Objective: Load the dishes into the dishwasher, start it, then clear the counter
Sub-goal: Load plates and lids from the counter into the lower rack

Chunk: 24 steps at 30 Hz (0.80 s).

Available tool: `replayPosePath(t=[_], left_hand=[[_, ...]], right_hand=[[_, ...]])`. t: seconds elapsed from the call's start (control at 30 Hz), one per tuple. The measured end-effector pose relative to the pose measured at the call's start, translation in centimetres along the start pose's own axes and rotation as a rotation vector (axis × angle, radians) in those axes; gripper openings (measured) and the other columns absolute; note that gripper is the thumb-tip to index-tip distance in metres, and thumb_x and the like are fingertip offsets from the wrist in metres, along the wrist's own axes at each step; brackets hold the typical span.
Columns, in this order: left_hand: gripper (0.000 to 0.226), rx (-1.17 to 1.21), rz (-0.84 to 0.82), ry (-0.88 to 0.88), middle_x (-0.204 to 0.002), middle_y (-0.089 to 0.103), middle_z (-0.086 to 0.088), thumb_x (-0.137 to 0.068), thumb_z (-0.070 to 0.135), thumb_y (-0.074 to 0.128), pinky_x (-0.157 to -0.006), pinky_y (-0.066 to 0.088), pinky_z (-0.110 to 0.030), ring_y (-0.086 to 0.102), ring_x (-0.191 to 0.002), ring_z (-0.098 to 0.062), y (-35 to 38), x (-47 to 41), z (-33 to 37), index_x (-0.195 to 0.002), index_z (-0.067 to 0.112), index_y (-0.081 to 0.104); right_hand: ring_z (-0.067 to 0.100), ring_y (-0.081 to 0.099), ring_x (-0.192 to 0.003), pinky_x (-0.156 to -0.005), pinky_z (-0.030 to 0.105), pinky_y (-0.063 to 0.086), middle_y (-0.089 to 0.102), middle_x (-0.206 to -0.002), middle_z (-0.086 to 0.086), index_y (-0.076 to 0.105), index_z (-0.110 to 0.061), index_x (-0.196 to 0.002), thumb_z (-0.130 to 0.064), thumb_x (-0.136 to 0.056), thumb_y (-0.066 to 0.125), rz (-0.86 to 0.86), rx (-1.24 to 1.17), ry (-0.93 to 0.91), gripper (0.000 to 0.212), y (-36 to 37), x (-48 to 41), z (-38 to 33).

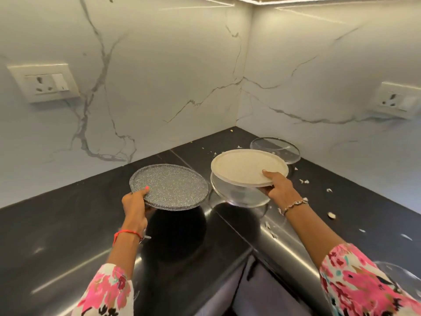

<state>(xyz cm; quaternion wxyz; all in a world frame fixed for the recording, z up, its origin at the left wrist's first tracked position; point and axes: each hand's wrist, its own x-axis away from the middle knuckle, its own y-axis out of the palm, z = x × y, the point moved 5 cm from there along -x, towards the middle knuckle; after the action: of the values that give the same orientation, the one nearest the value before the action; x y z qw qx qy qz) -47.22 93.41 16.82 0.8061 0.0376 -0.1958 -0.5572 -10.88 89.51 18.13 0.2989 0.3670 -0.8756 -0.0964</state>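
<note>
My left hand (136, 202) grips the near edge of a grey speckled plate (169, 187), held level above the black corner counter (68, 236). My right hand (276, 188) holds a cream round plate (247, 167) by its near right edge, thumb on top. Directly under the cream plate is a clear glass bowl (237, 196); whether my fingers also hold it I cannot tell. A second clear glass bowl (276, 149) sits on the counter behind, near the right wall.
White food scraps (304, 181) are scattered over the right side of the counter. Marble walls meet in the corner, with a socket (46, 83) on the left wall and another socket (396, 100) on the right. A glass rim (401, 272) shows at the lower right.
</note>
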Motion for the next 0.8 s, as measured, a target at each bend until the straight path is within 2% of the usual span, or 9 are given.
replayPosePath(t=[0.1,0.17,0.27,0.37,0.43,0.53,0.63,0.7,0.8], left_hand=[[0.017,0.094,0.005,-0.017,-0.072,0.055,-0.005,-0.088,0.002,0.050,-0.034,0.046,-0.016,0.054,-0.064,-0.016,-3.4,6.2,-1.0,-0.073,0.009,0.054],[0.016,0.088,-0.011,-0.018,-0.075,0.057,-0.005,-0.088,0.004,0.049,-0.040,0.050,-0.018,0.056,-0.066,-0.016,-5.7,9.3,-1.5,-0.074,0.008,0.056],[0.015,0.012,-0.064,-0.045,-0.079,0.060,-0.006,-0.087,0.006,0.049,-0.058,0.050,-0.029,0.058,-0.070,-0.019,-9.1,14.1,-2.4,-0.076,0.008,0.059],[0.013,-0.012,-0.096,-0.063,-0.080,0.060,-0.008,-0.088,0.006,0.049,-0.063,0.048,-0.030,0.058,-0.070,-0.020,-11.7,18.5,-3.3,-0.080,0.004,0.059],[0.012,-0.042,-0.124,-0.089,-0.076,0.063,-0.007,-0.088,0.006,0.049,-0.062,0.051,-0.032,0.059,-0.067,-0.020,-13.1,21.3,-4.3,-0.089,0.001,0.059],[0.013,-0.103,-0.154,-0.146,-0.069,0.065,-0.006,-0.088,0.009,0.051,-0.057,0.053,-0.030,0.061,-0.059,-0.020,-15.7,24.6,-7.0,-0.092,0.000,0.059],[0.012,-0.207,-0.187,-0.152,-0.066,0.064,-0.006,-0.089,0.008,0.052,-0.052,0.050,-0.026,0.059,-0.056,-0.019,-18.7,27.7,-9.5,-0.093,-0.001,0.059],[0.010,-0.262,-0.226,-0.152,-0.071,0.061,-0.007,-0.089,0.007,0.052,-0.049,0.050,-0.025,0.057,-0.059,-0.020,-20.7,30.0,-11.4,-0.096,0.002,0.057],[0.006,-0.363,-0.311,-0.164,-0.074,0.059,-0.007,-0.089,0.007,0.052,-0.049,0.049,-0.025,0.054,-0.060,-0.019,-24.4,34.3,-14.6,-0.094,0.007,0.055]], right_hand=[[0.028,0.060,-0.080,-0.040,0.032,0.053,0.057,-0.123,0.019,0.044,-0.002,-0.131,0.003,-0.079,0.065,-0.053,-0.025,-0.016,0.056,-4.6,5.5,1.7],[0.027,0.060,-0.078,-0.038,0.030,0.052,0.058,-0.122,0.019,0.046,0.000,-0.129,0.003,-0.079,0.065,-0.069,-0.046,-0.005,0.053,-7.6,8.7,2.7],[0.030,0.062,-0.088,-0.047,0.033,0.056,0.059,-0.121,0.018,0.050,0.002,-0.124,0.000,-0.080,0.065,-0.059,-0.027,-0.004,0.047,-12.5,14.0,4.0],[0.033,0.058,-0.102,-0.060,0.041,0.057,0.058,-0.121,0.018,0.050,0.000,-0.124,-0.001,-0.081,0.064,-0.020,-0.009,0.012,0.045,-17.4,18.7,5.3],[0.031,0.058,-0.097,-0.061,0.044,0.058,0.060,-0.115,0.016,0.051,-0.006,-0.119,0.000,-0.083,0.061,-0.033,-0.021,0.022,0.037,-20.5,22.0,6.4],[0.028,0.059,-0.091,-0.048,0.036,0.058,0.060,-0.113,0.014,0.052,-0.008,-0.119,-0.001,-0.082,0.063,0.019,-0.042,0.058,0.039,-25.6,26.6,9.1],[0.027,0.059,-0.086,-0.044,0.031,0.056,0.061,-0.109,0.014,0.052,-0.007,-0.118,-0.002,-0.081,0.064,0.105,-0.021,0.056,0.039,-30.6,31.6,12.1],[0.024,0.057,-0.080,-0.049,0.033,0.056,0.058,-0.110,0.014,0.051,-0.011,-0.112,-0.003,-0.083,0.063,0.135,0.007,0.056,0.033,-33.6,35.2,14.4],[0.029,0.056,-0.091,-0.063,0.039,0.052,0.056,-0.113,0.014,0.051,-0.009,-0.120,-0.002,-0.082,0.064,0.226,0.035,0.058,0.041,-38.4,40.6,18.7]])
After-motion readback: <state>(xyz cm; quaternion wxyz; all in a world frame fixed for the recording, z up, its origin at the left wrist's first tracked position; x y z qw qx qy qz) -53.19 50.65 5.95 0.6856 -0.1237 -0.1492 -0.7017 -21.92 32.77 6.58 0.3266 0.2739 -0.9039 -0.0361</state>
